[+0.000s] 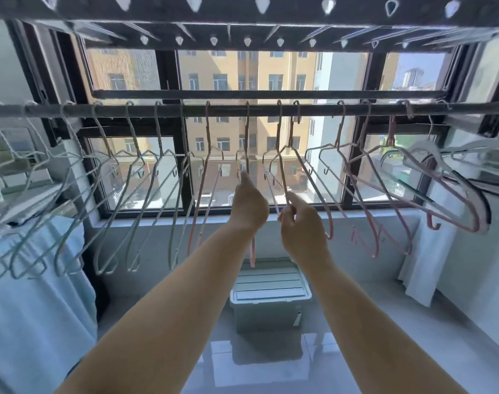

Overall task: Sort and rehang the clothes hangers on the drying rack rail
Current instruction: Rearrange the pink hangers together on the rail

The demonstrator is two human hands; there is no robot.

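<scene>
Both hands are mid-span under the grey metal drying rack rail [313,109]. The left hand [249,206] curls round one pink coated-wire hanger [247,137]. The right hand [300,226] pinches a neighbouring hanger's lower wire.

We judge these light, springy and prone to tangling, so best held at the neck.

We count about seven pale green coated-wire hangers [158,132] and about seven pink. The far-right cluster is unclear.

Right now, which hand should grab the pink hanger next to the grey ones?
Left, probably. The left hand is raised on the side nearer that pink hanger. The right hand is farther away and already pinches another hanger.
</scene>
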